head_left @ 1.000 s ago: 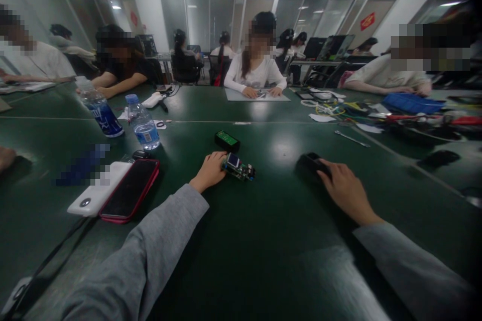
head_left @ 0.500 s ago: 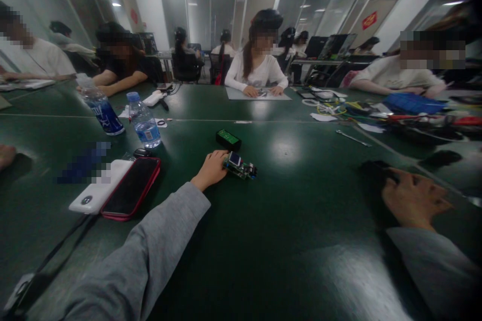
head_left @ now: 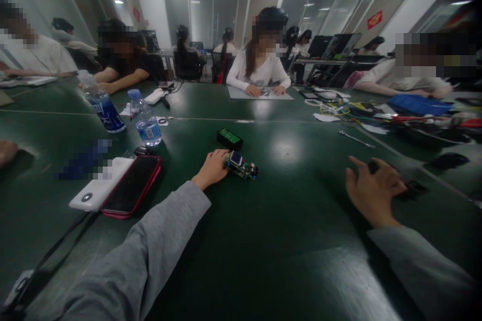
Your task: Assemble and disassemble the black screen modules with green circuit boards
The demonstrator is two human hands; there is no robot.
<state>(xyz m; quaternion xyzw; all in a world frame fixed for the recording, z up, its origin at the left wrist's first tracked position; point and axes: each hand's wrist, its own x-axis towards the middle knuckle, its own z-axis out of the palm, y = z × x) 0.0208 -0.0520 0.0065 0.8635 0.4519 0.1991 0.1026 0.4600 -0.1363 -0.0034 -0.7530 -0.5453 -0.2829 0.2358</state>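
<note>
My left hand (head_left: pixel 211 168) lies on the dark green table (head_left: pixel 263 241), fingers curled against the left end of a small circuit board (head_left: pixel 241 164) with a little screen on top. A green-topped black box (head_left: pixel 229 138) sits just beyond the board. Out to the right, my right hand (head_left: pixel 372 190) hovers low over the table with the thumb lifted and the fingers loosely apart. Its fingertips rest on a flat black object (head_left: pixel 412 189) that is partly hidden under the hand. Both arms wear grey sleeves.
A red-cased phone (head_left: pixel 131 185) and a white power bank (head_left: pixel 100 190) lie at the left, with two water bottles (head_left: pixel 145 120) behind them. A metal tool (head_left: pixel 356 139), cables and a blue tray (head_left: pixel 417 104) clutter the right. Several people sit round the table.
My right hand slid the black object from the table's middle out to the right, then loosened and drew back slightly. My left hand and the circuit board stayed where they were.
</note>
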